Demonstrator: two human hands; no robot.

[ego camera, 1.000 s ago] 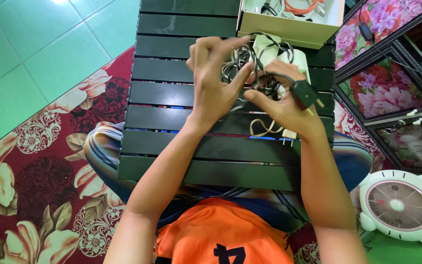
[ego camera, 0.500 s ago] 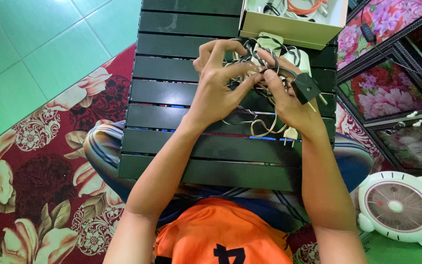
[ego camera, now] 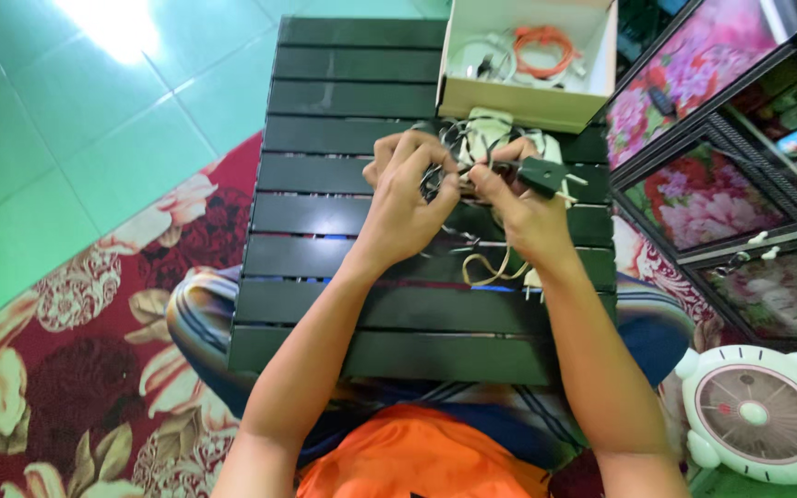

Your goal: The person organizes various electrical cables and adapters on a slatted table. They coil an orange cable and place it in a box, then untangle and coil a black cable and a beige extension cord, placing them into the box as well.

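Left hand [ego camera: 408, 198] and right hand [ego camera: 528, 207] together, both pinched on tangled cables [ego camera: 458, 175] above slatted table [ego camera: 343, 111]; black plug [ego camera: 541, 173] beside right thumb; bundle raised closer to box [ego camera: 528, 92] than before, untangling seemingly ongoing.

A glossy black slatted table [ego camera: 352, 198] of smooth plastic or lacquered wood carries a matt cardboard box [ego camera: 518, 97]. Rubbery cables [ego camera: 491, 267] tangle beside a matt black plastic plug [ego camera: 543, 175]. Below lie shiny green floor tiles [ego camera: 66, 138] and a woven floral rug [ego camera: 76, 369].
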